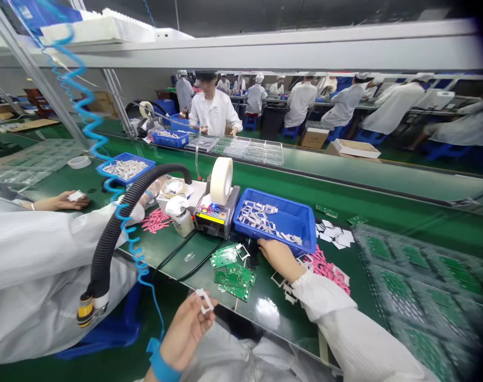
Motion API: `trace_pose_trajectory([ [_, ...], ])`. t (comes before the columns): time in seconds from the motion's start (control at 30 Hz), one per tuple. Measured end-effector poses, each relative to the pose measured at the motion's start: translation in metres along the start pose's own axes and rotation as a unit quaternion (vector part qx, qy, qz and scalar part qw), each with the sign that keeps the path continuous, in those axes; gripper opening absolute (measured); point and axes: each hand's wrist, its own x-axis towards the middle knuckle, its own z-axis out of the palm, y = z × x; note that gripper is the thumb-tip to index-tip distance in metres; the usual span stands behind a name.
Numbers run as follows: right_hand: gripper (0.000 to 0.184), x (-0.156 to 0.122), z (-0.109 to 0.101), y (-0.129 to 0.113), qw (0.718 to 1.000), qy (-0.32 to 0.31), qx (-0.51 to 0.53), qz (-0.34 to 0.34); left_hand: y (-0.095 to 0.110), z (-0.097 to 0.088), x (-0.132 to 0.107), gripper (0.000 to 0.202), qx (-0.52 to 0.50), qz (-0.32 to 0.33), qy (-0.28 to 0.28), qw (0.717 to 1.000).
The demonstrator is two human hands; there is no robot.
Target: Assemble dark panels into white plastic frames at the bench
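1. The left hand (186, 331), wearing a blue wrist strap (158, 362), pinches a small white plastic frame (205, 301) between its fingers.
2. The right hand (280, 260) lies against the near edge of a blue plastic tray (295, 225); whether it grips anything, I cannot tell.
3. Green circuit boards (230, 275) lie just left of that hand, with an automatic tape dispenser (217, 204) beyond them.

tape machine (217, 220) on green belt (404, 220) | black hose (114, 228) | blue curly tube (91, 139) | far blue tray (122, 155) | people in white coats (299, 103) at far tables
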Motion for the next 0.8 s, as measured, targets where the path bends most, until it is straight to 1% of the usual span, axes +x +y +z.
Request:
trace_pose_trajectory([
  [0.13,0.03,0.002,0.001,0.004,1.0,-0.001,-0.014,-0.025,0.013,-0.034,-0.002,0.033,-0.009,0.037,0.079,0.996],
  [0.23,0.028,0.003,0.001,0.005,0.999,0.006,-0.021,-0.027,0.021,-0.052,-0.007,0.022,-0.023,0.045,0.117,0.992],
  [0.33,0.026,-0.006,0.0,0.003,0.999,0.029,-0.018,-0.014,0.03,-0.069,-0.011,0.015,-0.058,0.057,0.148,0.986],
  [0.4,0.026,-0.017,-0.006,-0.001,0.998,0.054,-0.002,-0.008,0.039,-0.084,-0.013,0.018,-0.114,0.065,0.179,0.975],
  [0.5,0.029,-0.036,-0.026,-0.015,0.994,0.092,0.048,-0.015,0.055,-0.11,-0.014,0.031,-0.197,0.093,0.226,0.949],
  [0.57,0.03,-0.044,-0.042,-0.036,0.989,0.098,0.102,-0.04,0.067,-0.125,-0.015,0.039,-0.211,0.116,0.24,0.94],
  [0.6,0.029,-0.046,-0.048,-0.053,0.985,0.089,0.136,-0.063,0.072,-0.131,-0.015,0.041,-0.207,0.121,0.241,0.94],
  [0.67,0.027,-0.045,-0.052,-0.098,0.967,0.041,0.216,-0.127,0.079,-0.139,-0.016,0.041,-0.195,0.124,0.241,0.943],
  [0.7,0.026,-0.043,-0.048,-0.125,0.951,0.002,0.26,-0.168,0.082,-0.143,-0.016,0.04,-0.185,0.124,0.242,0.945],
  [0.73,0.027,-0.04,-0.041,-0.154,0.929,-0.043,0.302,-0.209,0.083,-0.145,-0.016,0.039,-0.172,0.125,0.243,0.946],
  [0.8,0.022,-0.032,-0.017,-0.215,0.879,-0.135,0.373,-0.266,0.085,-0.152,-0.017,0.035,-0.143,0.139,0.253,0.947],
])
